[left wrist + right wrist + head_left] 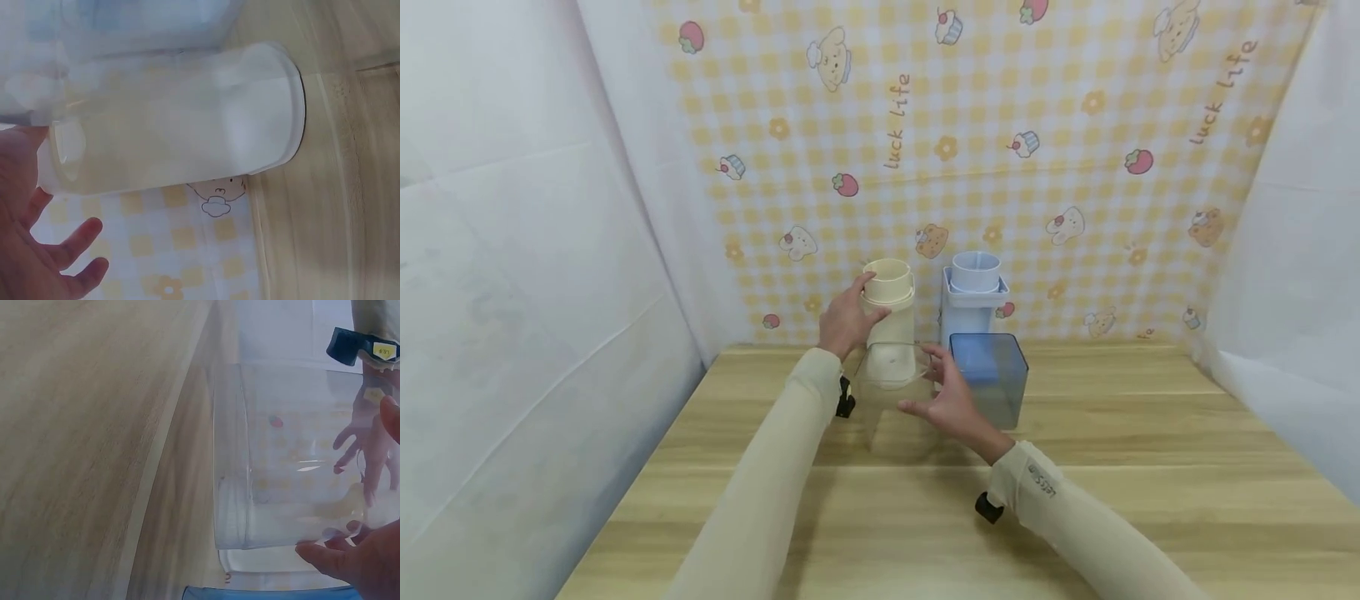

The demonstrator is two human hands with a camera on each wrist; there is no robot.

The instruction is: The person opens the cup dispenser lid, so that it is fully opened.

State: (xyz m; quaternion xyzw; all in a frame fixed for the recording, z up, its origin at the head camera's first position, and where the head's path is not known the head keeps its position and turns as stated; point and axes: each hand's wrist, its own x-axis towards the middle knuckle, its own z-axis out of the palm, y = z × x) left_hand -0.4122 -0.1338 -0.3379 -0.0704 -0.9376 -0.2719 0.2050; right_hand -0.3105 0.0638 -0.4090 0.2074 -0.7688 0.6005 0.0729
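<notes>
A cream stand [887,329] with a round cup-like top stands against the back wall. My left hand [847,318] holds that top from its left side, index finger near the rim and thumb at the front. In the left wrist view the other fingers of the left hand [69,247] are spread away from the stand [181,125]. In front of the stand, my right hand [951,404] grips a clear see-through container [898,425] by its right side, near the top. The right wrist view shows fingers and thumb at the container's [287,462] rim.
To the right stands a matching light blue stand [973,287] with a round top. A tinted blue see-through container [1000,392] sits in front of it on the wooden table [1075,500]. A checked yellow cloth [955,192] hangs behind; white sheets [527,250] flank the table.
</notes>
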